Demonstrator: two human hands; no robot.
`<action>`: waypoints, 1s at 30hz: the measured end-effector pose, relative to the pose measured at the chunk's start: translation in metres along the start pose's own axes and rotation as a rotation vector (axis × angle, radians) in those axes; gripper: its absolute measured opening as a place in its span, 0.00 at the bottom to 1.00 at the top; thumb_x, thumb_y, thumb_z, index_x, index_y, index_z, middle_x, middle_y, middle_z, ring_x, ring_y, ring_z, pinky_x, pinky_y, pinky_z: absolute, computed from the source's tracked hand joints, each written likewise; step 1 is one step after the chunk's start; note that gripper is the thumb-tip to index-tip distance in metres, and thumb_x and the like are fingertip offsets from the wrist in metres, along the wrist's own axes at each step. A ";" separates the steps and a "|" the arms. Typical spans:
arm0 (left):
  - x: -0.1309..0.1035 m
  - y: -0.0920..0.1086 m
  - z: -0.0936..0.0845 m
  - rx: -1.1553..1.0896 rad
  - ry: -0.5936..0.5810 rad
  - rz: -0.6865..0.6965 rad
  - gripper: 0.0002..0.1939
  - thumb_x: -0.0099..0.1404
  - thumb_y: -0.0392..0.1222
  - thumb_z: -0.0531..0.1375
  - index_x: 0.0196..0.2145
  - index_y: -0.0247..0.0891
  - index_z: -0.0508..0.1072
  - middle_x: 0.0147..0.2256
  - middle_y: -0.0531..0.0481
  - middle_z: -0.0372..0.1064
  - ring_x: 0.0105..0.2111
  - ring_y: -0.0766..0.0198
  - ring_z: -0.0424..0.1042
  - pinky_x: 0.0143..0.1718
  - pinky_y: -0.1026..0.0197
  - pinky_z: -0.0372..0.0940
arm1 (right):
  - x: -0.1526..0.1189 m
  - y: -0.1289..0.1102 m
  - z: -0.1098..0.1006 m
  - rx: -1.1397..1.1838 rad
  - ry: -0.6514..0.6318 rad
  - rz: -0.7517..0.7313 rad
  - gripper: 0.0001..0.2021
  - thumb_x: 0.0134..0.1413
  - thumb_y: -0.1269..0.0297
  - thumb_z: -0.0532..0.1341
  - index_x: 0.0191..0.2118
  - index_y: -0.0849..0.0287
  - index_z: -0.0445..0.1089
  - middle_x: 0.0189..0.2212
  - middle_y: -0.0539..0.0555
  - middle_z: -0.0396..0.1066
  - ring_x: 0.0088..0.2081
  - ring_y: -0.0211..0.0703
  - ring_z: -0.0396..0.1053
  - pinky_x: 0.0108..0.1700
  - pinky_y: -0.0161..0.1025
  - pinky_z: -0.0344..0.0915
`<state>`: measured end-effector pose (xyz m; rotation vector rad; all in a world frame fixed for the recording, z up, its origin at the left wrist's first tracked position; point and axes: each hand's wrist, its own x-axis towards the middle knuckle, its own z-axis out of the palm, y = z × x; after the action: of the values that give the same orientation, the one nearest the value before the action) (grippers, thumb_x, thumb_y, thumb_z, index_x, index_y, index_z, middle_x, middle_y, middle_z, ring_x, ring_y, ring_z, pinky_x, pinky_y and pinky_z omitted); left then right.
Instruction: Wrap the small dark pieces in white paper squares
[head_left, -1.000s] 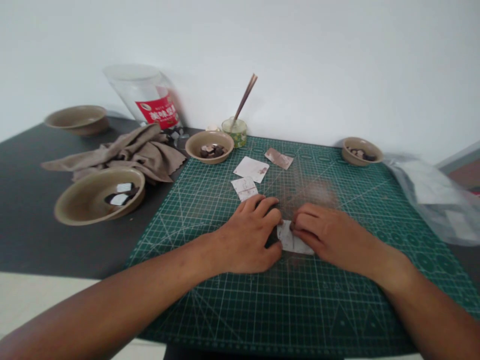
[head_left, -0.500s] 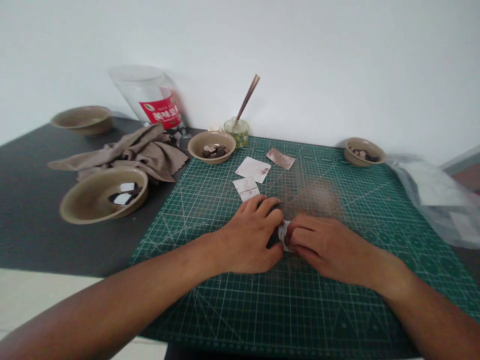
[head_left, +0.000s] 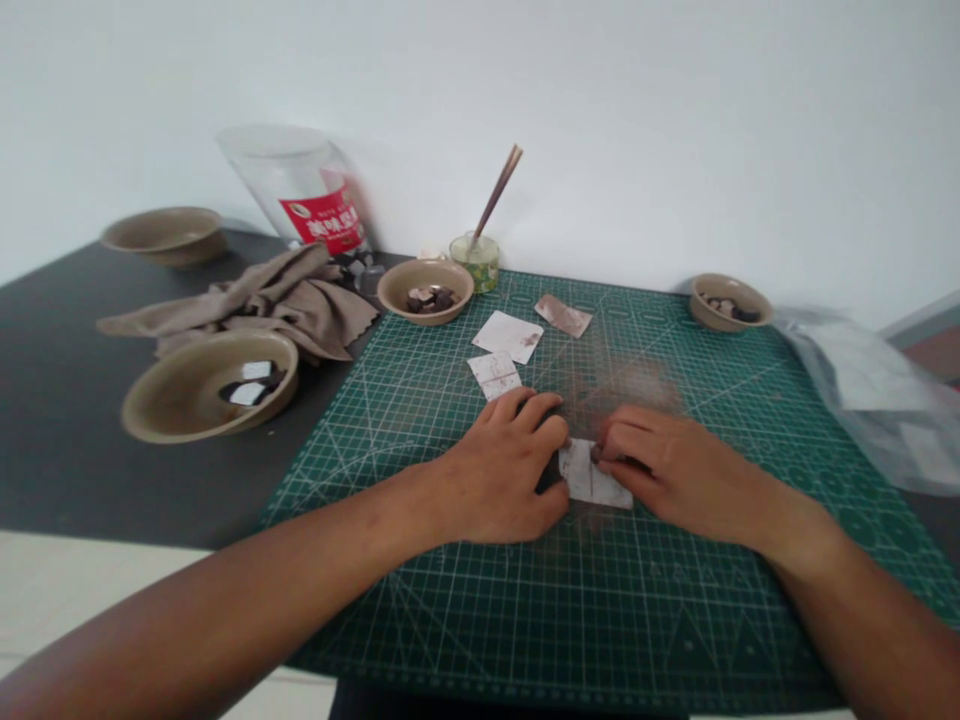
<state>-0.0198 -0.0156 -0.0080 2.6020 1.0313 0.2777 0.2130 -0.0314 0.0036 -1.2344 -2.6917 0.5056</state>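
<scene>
Since the frame half a second ago, your right hand (head_left: 667,470) has shifted right, baring more paper (head_left: 585,478). Right fingertips pinch a dark piece (head_left: 597,453) at the paper, which lies on the mat (head_left: 525,620) between your hands. Left hand (head_left: 510,470) rests at its left edge, thumb and finger parted; can't tell what they enclose. Paper: probably light, thin; hold its edges. Piece: probably hard, light; pinch its sides.

A dark-grey tabletop (head_left: 67,430) bore a green gridded cutting mat (head_left: 525,610) and, left of it, two round tan bowls (head_left: 176,405), a crumpled brown cloth (head_left: 300,300) and, by the surface's far edge, a clear plastic jar (head_left: 326,215).
</scene>
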 end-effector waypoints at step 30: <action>0.000 0.000 0.000 -0.006 0.013 0.016 0.14 0.64 0.45 0.58 0.47 0.38 0.67 0.62 0.40 0.58 0.64 0.42 0.52 0.65 0.38 0.53 | -0.004 -0.003 -0.002 0.007 -0.054 -0.061 0.08 0.68 0.68 0.56 0.39 0.58 0.72 0.38 0.53 0.71 0.38 0.41 0.70 0.40 0.40 0.65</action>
<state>-0.0201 -0.0155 -0.0083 2.6075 1.0128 0.3010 0.2145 -0.0358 0.0063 -1.1493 -2.7596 0.5479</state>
